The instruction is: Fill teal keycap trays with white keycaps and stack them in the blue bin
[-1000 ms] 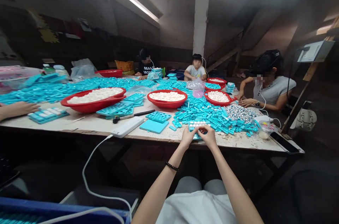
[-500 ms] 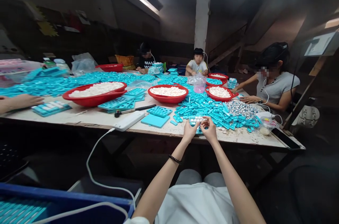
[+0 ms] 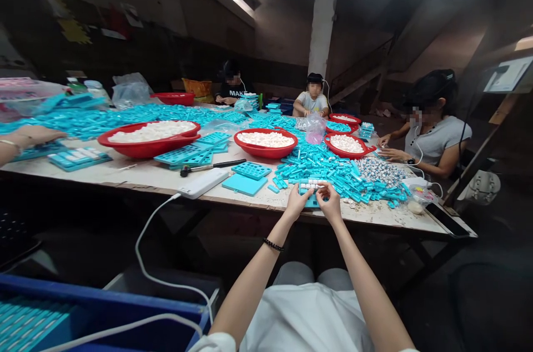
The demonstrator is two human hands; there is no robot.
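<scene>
One blue tray (image 3: pixel 311 204), part-hidden by left hand (image 3: pixel 296 203), right hand (image 3: pixel 330 205); fingers curled, pinch unclear.

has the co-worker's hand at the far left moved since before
Yes; judged against the blue tray with white pieces, the co-worker's hand has moved farther back.

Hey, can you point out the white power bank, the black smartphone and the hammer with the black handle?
White rectangular power bank (image 3: pixel 202 184): head view, middle of its top face.
Black flat smartphone (image 3: pixel 448 220): head view, middle of its screen.
Black-handled hammer (image 3: pixel 230 164): head view, on its handle.
</scene>
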